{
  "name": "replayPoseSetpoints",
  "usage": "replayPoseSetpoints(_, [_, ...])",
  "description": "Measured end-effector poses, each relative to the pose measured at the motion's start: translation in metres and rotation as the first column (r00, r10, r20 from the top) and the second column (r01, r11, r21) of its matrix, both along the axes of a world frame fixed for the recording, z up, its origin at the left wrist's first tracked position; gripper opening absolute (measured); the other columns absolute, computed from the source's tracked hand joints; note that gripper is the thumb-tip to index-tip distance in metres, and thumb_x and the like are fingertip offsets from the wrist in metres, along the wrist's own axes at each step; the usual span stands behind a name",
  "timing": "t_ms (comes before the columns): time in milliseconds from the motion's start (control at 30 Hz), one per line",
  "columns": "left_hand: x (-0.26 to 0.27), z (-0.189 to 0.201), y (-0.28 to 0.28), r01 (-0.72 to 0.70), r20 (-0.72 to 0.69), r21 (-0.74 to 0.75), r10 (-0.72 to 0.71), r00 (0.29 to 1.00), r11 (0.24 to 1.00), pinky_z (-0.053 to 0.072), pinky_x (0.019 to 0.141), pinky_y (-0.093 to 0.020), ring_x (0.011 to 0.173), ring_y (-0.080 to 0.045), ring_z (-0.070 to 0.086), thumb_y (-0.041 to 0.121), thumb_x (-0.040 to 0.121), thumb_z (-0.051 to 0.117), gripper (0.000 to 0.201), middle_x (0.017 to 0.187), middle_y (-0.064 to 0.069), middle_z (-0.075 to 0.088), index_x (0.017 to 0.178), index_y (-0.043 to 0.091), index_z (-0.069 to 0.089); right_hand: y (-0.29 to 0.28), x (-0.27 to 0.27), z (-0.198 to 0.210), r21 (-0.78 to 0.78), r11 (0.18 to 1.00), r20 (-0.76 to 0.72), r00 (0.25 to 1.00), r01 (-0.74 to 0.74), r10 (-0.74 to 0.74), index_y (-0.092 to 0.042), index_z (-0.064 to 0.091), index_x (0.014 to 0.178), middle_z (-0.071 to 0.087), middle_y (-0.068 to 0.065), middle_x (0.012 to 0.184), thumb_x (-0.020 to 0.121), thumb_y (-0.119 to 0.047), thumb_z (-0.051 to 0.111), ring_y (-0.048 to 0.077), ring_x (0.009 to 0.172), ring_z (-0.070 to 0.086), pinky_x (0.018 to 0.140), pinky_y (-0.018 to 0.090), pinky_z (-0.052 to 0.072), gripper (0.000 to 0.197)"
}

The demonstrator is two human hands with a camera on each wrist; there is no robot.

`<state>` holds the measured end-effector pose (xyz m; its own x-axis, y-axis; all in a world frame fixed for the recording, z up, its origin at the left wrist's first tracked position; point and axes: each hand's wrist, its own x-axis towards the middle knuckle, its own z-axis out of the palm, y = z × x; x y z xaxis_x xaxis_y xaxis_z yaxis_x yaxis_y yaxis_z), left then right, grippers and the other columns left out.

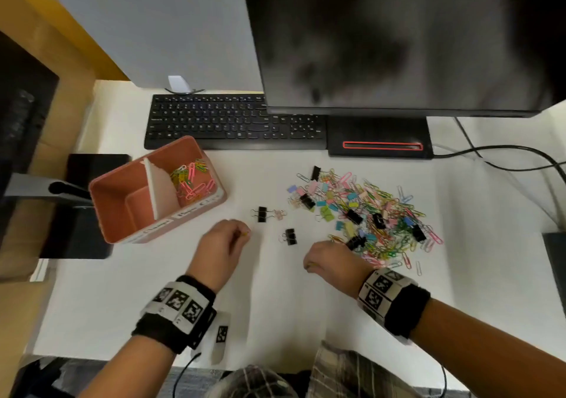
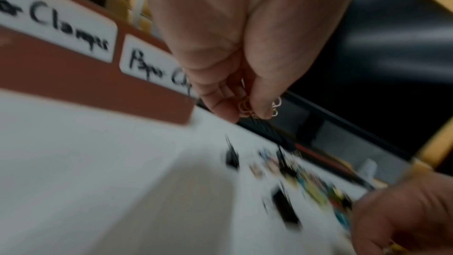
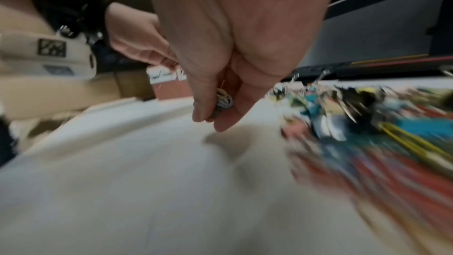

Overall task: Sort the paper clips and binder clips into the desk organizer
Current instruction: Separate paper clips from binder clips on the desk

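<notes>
Left hand (image 1: 221, 242): held low over the white worktop (image 1: 171, 290), just near and right of the desk organizer (image 1: 153, 192), wrist band toward the person. Grip narrow; thumb and fingertips pinch a small bunch of paper clips (image 2: 247, 107), yellow, pink and white wire showing in the left wrist view.

Right hand (image 1: 329, 260): knuckles up, at the near left edge of the mixed pile (image 1: 364, 214). Grip narrow; fingers curl round a few clips (image 3: 224, 101), yellow and pale wire visible in the right wrist view. The exact count cannot be told through blur.

Desk organizer: pink, partitioned, on the left of the worktop. Right compartment holds coloured paper clips (image 1: 191, 182); the left compartments show no contents. White handwritten labels (image 2: 61, 26) on its near wall.

Mixed pile: coloured paper clips with pastel and black binder clips, right of centre on the worktop.

Loose black binder clips: one (image 1: 262, 214) between organizer and pile; another (image 1: 290, 237) nearer, between the two hands.

Far side: black keyboard (image 1: 232, 122); dark monitor (image 1: 398, 39) above it.
</notes>
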<state>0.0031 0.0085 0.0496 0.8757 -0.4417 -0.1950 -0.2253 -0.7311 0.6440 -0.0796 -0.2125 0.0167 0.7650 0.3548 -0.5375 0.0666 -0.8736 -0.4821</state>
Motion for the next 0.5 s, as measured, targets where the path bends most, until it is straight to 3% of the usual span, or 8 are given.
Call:
replayPoseSetpoints(67, [0.032,0.02,0.018,-0.091,0.093,0.012,0.089,0.992,0.996,0.042,0.069,-0.026,0.074,-0.018,0.056,0.009,0.084,0.063,0.002,0.081,-0.004,0.064,0.085,0.008,0.064,0.019,0.036,0.026,0.085,0.995,0.109,0.992,0.059,-0.068,-0.006,0.065,0.103,0.063,0.013,0.107,0.093,-0.014,0.049,0.029,0.099,0.059,0.088,0.038,0.048,0.021])
replayPoseSetpoints(167, [0.079,0.033,0.039,-0.236,0.081,0.081,0.229,0.97,0.968,0.043,0.073,-0.026,0.077,-0.018,0.061,0.018,0.082,0.068,0.01,0.082,-0.002,0.067,0.087,0.01,0.066,0.063,0.099,0.059,0.252,0.954,0.244,0.944,0.161,-0.224,-0.008,0.067,0.099,0.065,0.015,0.1,0.091,-0.02,0.053,0.033,0.094,0.06,0.086,0.041,0.047,0.02])
replayPoseSetpoints(300, [0.124,0.033,0.054,-0.326,0.041,0.163,0.324,0.945,0.931,0.045,0.092,-0.029,0.101,-0.023,0.062,0.023,0.085,0.063,0.027,0.107,-0.01,0.069,0.108,0.01,0.066,0.122,0.175,0.077,0.351,0.893,0.235,0.896,0.283,-0.376,-0.01,0.063,0.112,0.067,0.014,0.111,0.087,-0.02,0.059,0.03,0.103,0.061,0.092,0.039,0.047,0.027])
replayPoseSetpoints(400, [0.128,0.039,0.053,-0.33,0.032,0.057,0.329,0.944,0.942,0.042,0.103,-0.039,0.111,-0.02,0.057,0.014,0.088,0.053,0.033,0.121,-0.006,0.063,0.121,0.015,0.056,0.13,0.186,0.075,0.399,0.853,0.186,0.882,0.336,-0.434,-0.013,0.053,0.125,0.064,0.01,0.118,0.087,-0.029,0.061,0.023,0.105,0.06,0.094,0.033,0.047,0.043])
replayPoseSetpoints(500, [0.115,0.044,0.041,-0.234,0.075,-0.118,0.243,0.967,0.965,0.046,0.098,-0.032,0.104,-0.011,0.059,0.008,0.086,0.055,0.03,0.116,0.002,0.063,0.114,0.019,0.059,0.098,0.161,0.066,0.484,0.79,0.265,0.798,0.376,-0.541,-0.021,0.059,0.116,0.063,-0.005,0.109,0.09,-0.032,0.056,0.01,0.091,0.06,0.085,0.024,0.048,0.029])
